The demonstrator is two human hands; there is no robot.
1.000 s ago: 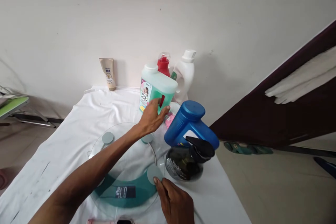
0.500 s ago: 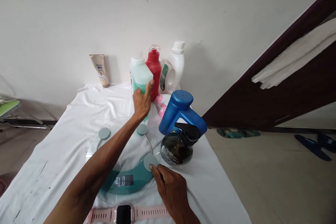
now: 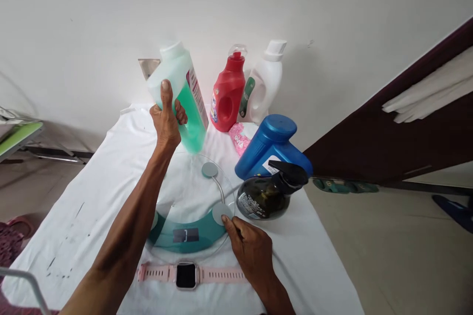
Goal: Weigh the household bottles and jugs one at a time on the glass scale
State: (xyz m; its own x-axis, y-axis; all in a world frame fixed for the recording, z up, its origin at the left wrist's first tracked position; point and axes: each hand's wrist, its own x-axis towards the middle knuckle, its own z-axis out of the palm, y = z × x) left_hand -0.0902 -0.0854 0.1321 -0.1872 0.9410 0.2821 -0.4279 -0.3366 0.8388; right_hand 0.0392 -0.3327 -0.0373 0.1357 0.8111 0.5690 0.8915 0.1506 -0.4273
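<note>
Gripping a translucent, white-capped bottle of green liquid (image 3: 197,123) by its handle, my left hand (image 3: 166,120) holds it tilted just beyond the far edge of the round glass scale with a teal panel (image 3: 205,231); its fingers wrap through the handle, clamped tight. My right hand (image 3: 253,246) sets its thumb on the scale's right edge; whether the curled fingers reach under the glass, I cannot tell. Holding the bottle appears to be the step in hand. I judge that moving it calls for a firm wrist and clearance from the red plastic bottle (image 3: 229,83) beyond the scale.
</note>
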